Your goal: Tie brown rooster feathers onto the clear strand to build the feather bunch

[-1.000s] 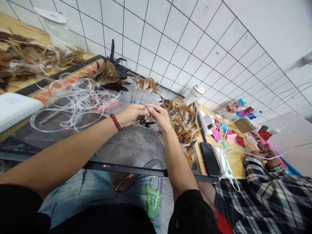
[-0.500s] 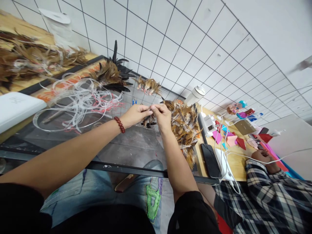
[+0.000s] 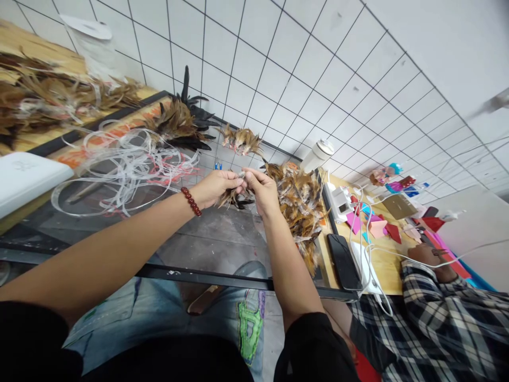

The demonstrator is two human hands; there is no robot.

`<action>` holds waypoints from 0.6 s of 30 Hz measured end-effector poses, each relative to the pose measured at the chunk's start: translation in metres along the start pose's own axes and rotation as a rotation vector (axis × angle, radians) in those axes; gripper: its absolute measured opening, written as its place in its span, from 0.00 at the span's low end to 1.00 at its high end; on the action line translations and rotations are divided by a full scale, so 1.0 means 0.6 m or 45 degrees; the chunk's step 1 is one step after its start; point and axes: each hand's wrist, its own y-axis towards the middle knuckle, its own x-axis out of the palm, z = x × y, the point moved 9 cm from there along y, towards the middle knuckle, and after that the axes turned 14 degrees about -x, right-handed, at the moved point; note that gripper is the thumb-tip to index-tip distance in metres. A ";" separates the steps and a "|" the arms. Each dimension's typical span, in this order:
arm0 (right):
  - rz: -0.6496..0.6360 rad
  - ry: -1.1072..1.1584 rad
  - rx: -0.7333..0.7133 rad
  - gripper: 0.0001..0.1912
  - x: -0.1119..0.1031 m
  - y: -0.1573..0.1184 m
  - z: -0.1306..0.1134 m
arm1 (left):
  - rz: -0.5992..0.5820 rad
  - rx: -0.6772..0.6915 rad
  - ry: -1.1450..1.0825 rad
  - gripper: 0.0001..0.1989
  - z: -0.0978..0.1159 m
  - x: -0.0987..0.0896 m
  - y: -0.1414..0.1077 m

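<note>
Both hands meet over the middle of the glass-topped table (image 3: 210, 233). My left hand (image 3: 217, 188), with a red bead bracelet at the wrist, is closed in a pinch on a small feather bunch (image 3: 235, 200). Its brown and dark tips hang below the fingers. My right hand (image 3: 262, 192) pinches at the same spot, fingertips against a pale bit at the top of the bunch. The fingers partly hide what lies between them. Just right of my right hand spreads a heap of brown feathers (image 3: 302, 196).
Left lie tangled white and pink ribbons (image 3: 131, 170), a white box (image 3: 32, 178) and more feathers (image 3: 67, 101). Behind are a feather cluster (image 3: 242, 140) and a white bottle (image 3: 319, 154). At right are a black phone (image 3: 344, 262), a power strip (image 3: 366, 268) and a person's plaid sleeve (image 3: 425, 292).
My left hand has shifted slightly left and down. More of the feather bunch shows beneath the fingers, and a pale bit has come into view between the fingertips.
</note>
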 end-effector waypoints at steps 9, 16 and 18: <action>-0.083 -0.027 -0.025 0.16 0.001 0.001 0.009 | -0.144 -0.101 0.030 0.14 -0.013 0.018 -0.007; 0.071 -0.424 -0.243 0.12 -0.032 0.009 -0.007 | -0.068 -0.052 0.084 0.16 -0.012 0.014 -0.004; 0.039 -0.441 -0.244 0.12 -0.024 0.008 -0.002 | -0.018 -0.010 0.143 0.17 -0.011 0.010 -0.002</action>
